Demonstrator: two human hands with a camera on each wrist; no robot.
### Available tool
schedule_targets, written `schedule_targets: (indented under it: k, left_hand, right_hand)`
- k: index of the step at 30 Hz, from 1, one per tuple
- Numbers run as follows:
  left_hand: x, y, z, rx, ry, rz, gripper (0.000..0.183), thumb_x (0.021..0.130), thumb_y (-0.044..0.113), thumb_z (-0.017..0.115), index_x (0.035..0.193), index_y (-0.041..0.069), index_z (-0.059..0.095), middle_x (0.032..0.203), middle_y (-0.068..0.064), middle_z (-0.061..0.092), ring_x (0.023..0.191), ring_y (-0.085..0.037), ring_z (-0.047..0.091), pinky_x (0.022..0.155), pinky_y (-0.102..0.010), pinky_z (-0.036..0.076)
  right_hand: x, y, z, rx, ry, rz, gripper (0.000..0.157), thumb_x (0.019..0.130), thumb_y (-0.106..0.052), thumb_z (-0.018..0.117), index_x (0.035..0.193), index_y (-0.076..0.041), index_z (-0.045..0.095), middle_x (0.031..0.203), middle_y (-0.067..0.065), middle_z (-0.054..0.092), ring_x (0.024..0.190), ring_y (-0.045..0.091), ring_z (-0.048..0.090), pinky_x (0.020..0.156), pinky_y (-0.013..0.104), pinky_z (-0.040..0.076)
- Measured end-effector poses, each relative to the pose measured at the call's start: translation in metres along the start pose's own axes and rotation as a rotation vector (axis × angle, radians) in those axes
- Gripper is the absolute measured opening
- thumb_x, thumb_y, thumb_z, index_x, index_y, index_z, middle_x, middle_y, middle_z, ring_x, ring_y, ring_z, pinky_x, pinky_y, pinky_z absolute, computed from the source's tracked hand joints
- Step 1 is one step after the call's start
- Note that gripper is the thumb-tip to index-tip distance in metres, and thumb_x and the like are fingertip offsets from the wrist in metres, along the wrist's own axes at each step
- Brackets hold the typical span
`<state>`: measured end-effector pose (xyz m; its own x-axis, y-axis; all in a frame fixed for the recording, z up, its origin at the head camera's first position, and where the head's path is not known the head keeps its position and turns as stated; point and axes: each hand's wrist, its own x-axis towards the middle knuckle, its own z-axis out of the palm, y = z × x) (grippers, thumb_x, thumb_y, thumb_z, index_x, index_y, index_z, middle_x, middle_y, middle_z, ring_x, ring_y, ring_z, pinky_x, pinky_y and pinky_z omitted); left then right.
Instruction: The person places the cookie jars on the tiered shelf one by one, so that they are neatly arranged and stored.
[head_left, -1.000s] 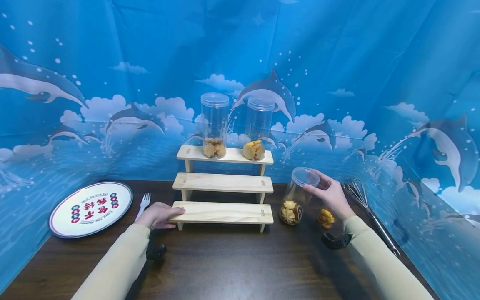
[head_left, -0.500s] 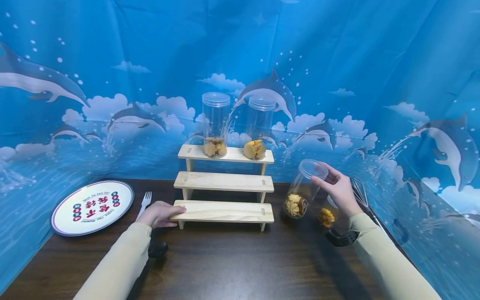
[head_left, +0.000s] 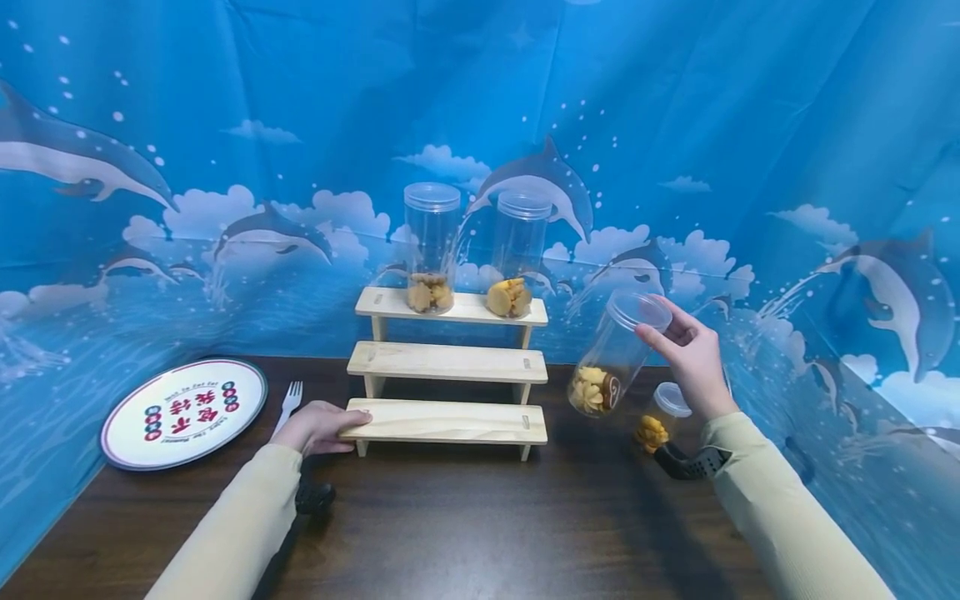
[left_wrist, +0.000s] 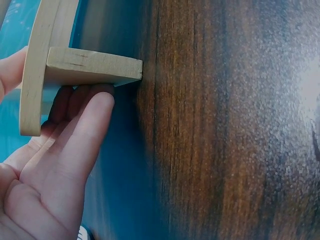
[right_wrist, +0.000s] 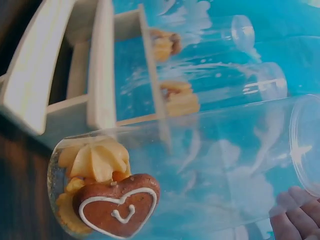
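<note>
Heart-cookie jar (head_left: 615, 357) now lifted off the worktop (head_left: 465, 525), gripped by my right fingers (head_left: 681, 315), so free to shift; left fingers (left_wrist: 90, 132) hold the rack (head_left: 447, 363).

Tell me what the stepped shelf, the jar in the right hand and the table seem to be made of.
Shelf: pale wood, matt and seemingly unpainted, with visible grain lines.
Jar: clear and glossy, probably plastic, possibly glass; cookies show through its wall.
Table: dark brown, wood or a wood-look laminate, with grain streaks and a shiny glare patch.
</note>
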<state>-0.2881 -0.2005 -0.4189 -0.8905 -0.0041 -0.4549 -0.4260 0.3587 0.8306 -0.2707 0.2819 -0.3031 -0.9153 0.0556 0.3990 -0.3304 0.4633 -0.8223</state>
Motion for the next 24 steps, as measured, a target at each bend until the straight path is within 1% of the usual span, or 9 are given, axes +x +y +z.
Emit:
schedule_targets:
  k: [1,3,5,8,10,16,20,24]
  left_hand:
    - [0.0,0.0,0.0,-0.002,0.0,0.0,0.06,0.085,0.021,0.069,0.119,-0.022,0.046,0.083,-0.012,0.057,0.069,-0.015,0.064,0.07,-0.032,0.061]
    - [0.001,0.001,0.0,-0.004,0.001,-0.003,0.06,0.084,0.021,0.069,0.12,-0.022,0.046,0.083,-0.012,0.057,0.068,-0.015,0.064,0.07,-0.032,0.061]
    - [0.001,0.001,0.001,-0.006,-0.001,-0.005,0.06,0.084,0.021,0.069,0.12,-0.022,0.046,0.083,-0.012,0.057,0.069,-0.015,0.064,0.07,-0.032,0.061]
    - [0.001,0.0,0.001,-0.007,-0.004,-0.007,0.06,0.084,0.021,0.069,0.119,-0.021,0.046,0.084,-0.012,0.057,0.069,-0.015,0.064,0.071,-0.032,0.061]
    - [0.001,0.0,0.001,-0.007,-0.006,-0.006,0.06,0.084,0.021,0.069,0.119,-0.021,0.046,0.084,-0.012,0.057,0.069,-0.015,0.064,0.071,-0.032,0.061]
    - [0.0,0.001,0.0,0.001,-0.001,0.009,0.058,0.084,0.02,0.069,0.118,-0.021,0.046,0.084,-0.012,0.055,0.068,-0.014,0.063,0.07,-0.032,0.061]
    - [0.0,0.001,0.0,0.0,-0.003,0.014,0.056,0.083,0.019,0.069,0.116,-0.021,0.047,0.083,-0.011,0.055,0.067,-0.014,0.063,0.069,-0.031,0.061]
    - [-0.001,0.001,0.0,-0.006,-0.004,0.018,0.055,0.083,0.018,0.069,0.116,-0.021,0.048,0.082,-0.011,0.056,0.067,-0.014,0.063,0.069,-0.032,0.061]
  right_hand:
    - [0.001,-0.002,0.0,0.0,0.01,-0.004,0.057,0.091,-0.034,0.062,0.143,-0.018,0.044,0.123,0.0,0.062,0.102,-0.002,0.058,0.084,0.009,0.049]
    - [0.003,-0.008,0.0,0.005,0.025,-0.005,0.057,0.091,-0.035,0.062,0.143,-0.018,0.043,0.129,0.007,0.059,0.106,0.0,0.057,0.087,0.01,0.049]
    - [0.004,-0.014,0.001,0.013,0.033,-0.007,0.057,0.092,-0.036,0.061,0.143,-0.019,0.043,0.133,0.01,0.056,0.112,0.003,0.056,0.091,0.013,0.049]
    - [0.006,-0.022,0.003,0.033,0.045,-0.009,0.056,0.091,-0.035,0.061,0.143,-0.019,0.044,0.135,0.009,0.055,0.116,0.007,0.056,0.095,0.019,0.049]
    - [0.008,-0.028,0.006,0.053,0.052,-0.009,0.056,0.091,-0.035,0.062,0.142,-0.02,0.045,0.134,0.008,0.055,0.117,0.008,0.056,0.097,0.02,0.049]
    - [0.015,-0.044,0.022,0.113,0.039,-0.049,0.054,0.09,-0.032,0.065,0.139,-0.017,0.048,0.131,0.01,0.057,0.114,0.009,0.058,0.1,0.024,0.048]
    - [0.02,-0.052,0.034,0.153,0.013,-0.082,0.054,0.09,-0.03,0.065,0.139,-0.015,0.049,0.132,0.012,0.056,0.117,0.014,0.057,0.102,0.031,0.047]
    - [0.027,-0.057,0.048,0.196,-0.006,-0.092,0.056,0.089,-0.03,0.066,0.139,-0.014,0.048,0.133,0.012,0.055,0.12,0.018,0.056,0.102,0.033,0.047]
